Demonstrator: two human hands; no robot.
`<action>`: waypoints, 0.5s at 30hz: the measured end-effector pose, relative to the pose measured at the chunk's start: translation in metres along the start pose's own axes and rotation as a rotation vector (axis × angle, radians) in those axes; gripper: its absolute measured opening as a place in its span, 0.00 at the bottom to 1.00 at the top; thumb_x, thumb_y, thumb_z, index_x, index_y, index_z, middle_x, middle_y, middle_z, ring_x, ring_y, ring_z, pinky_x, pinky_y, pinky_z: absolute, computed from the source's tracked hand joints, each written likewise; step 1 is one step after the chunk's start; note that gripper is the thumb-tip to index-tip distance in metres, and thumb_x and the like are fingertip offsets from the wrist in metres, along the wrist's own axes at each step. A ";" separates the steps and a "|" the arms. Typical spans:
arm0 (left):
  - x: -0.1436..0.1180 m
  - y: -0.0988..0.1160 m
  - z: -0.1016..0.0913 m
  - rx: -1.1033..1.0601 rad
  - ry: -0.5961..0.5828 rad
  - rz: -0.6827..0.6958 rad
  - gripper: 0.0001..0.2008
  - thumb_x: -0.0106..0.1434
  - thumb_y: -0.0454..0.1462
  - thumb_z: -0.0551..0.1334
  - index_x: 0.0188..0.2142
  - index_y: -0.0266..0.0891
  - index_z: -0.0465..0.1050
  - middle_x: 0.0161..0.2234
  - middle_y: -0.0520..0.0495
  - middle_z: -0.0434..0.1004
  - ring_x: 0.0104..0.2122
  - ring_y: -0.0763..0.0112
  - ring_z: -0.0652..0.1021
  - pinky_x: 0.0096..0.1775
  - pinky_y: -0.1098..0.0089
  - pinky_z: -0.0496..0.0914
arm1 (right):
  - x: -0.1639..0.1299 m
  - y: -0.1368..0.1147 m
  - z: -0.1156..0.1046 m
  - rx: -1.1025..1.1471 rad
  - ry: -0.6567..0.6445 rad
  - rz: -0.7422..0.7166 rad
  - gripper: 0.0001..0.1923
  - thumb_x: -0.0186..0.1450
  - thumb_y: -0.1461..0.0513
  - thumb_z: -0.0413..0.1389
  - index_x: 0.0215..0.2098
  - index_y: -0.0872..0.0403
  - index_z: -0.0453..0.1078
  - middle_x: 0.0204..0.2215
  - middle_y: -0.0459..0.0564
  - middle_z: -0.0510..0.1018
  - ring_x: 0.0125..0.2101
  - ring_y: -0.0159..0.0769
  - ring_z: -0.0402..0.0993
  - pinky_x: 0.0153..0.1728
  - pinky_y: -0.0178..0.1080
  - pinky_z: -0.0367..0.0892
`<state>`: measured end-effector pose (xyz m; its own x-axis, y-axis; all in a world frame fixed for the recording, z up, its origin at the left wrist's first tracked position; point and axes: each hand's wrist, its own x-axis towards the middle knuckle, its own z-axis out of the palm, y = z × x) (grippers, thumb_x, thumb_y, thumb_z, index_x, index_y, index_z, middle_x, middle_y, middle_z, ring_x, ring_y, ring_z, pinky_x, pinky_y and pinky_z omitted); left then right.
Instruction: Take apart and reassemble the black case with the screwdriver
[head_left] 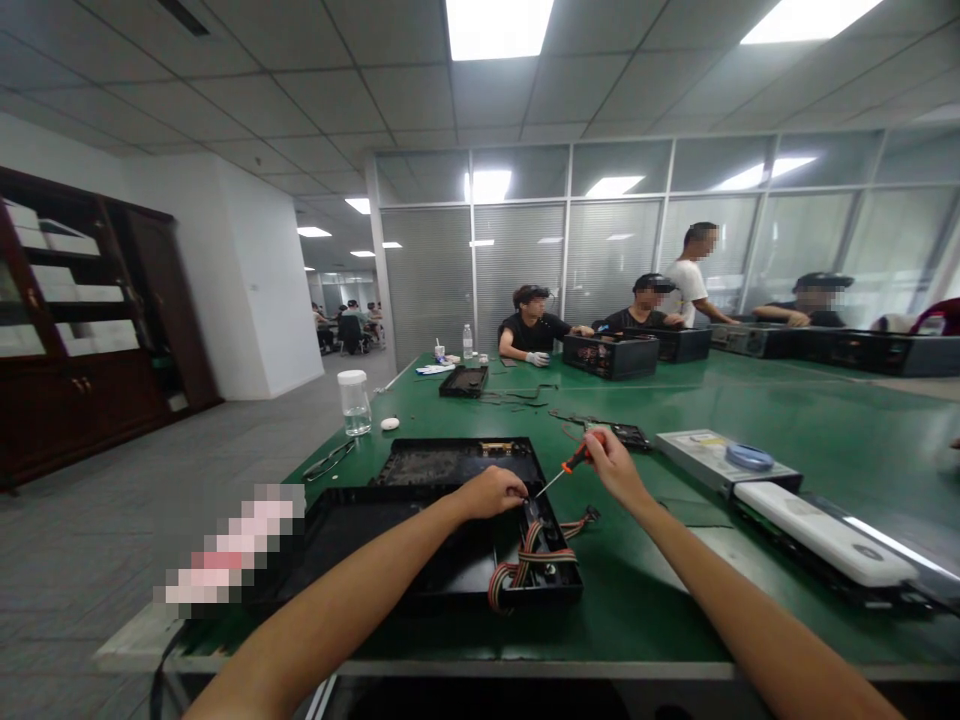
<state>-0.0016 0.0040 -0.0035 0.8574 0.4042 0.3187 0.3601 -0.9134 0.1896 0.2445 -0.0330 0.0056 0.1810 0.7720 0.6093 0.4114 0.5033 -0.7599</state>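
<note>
My right hand [609, 462] grips a screwdriver [576, 458] with a red and black handle. Its shaft slants down to the left, and the tip is beside the fingers of my left hand [496, 492]. Those fingers are closed in a pinch at the inner right part of a shallow black case [442, 580]; whatever they hold is too small to make out. A striped ribbon cable [517, 572] loops over the case's right front corner, with a dark connector [592, 514] lying outside. Behind it lies another black panel [420, 466].
To the right are a silver box [705, 452] and a white cover [821, 530]. A clear jar [355, 403] and glasses [330, 458] lie left on the green table [600, 630]. Loose parts [626, 434] lie beyond my right hand. Several people work at dark computer cases [611, 355] across the table.
</note>
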 end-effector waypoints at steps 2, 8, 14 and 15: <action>0.001 0.001 -0.001 0.008 -0.011 0.000 0.08 0.57 0.35 0.59 0.37 0.36 0.73 0.33 0.48 0.75 0.32 0.73 0.74 0.36 0.77 0.65 | -0.004 -0.001 0.005 -0.072 -0.010 -0.047 0.17 0.60 0.49 0.45 0.34 0.53 0.61 0.21 0.42 0.64 0.20 0.30 0.61 0.22 0.32 0.60; 0.001 0.004 -0.003 0.019 -0.030 -0.048 0.08 0.57 0.35 0.59 0.37 0.37 0.73 0.33 0.49 0.75 0.34 0.73 0.74 0.38 0.76 0.64 | -0.009 -0.007 0.008 -0.175 -0.074 -0.128 0.15 0.63 0.51 0.42 0.36 0.54 0.59 0.23 0.44 0.67 0.23 0.32 0.64 0.26 0.34 0.61; 0.001 0.002 -0.001 0.024 -0.045 -0.036 0.08 0.58 0.35 0.58 0.36 0.37 0.73 0.33 0.49 0.75 0.33 0.73 0.74 0.37 0.76 0.64 | -0.010 -0.012 0.004 -0.355 -0.089 -0.241 0.15 0.64 0.52 0.41 0.38 0.54 0.60 0.24 0.46 0.71 0.24 0.33 0.67 0.28 0.34 0.60; 0.001 0.002 0.000 0.027 -0.046 -0.031 0.08 0.58 0.35 0.58 0.36 0.37 0.73 0.33 0.49 0.76 0.33 0.73 0.74 0.37 0.76 0.64 | -0.010 -0.016 0.003 -0.412 -0.100 -0.277 0.16 0.64 0.52 0.41 0.37 0.55 0.60 0.24 0.47 0.71 0.24 0.33 0.67 0.28 0.34 0.60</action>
<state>0.0000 0.0030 -0.0024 0.8612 0.4304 0.2702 0.3961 -0.9016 0.1736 0.2337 -0.0480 0.0108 -0.0630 0.6751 0.7350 0.7535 0.5151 -0.4086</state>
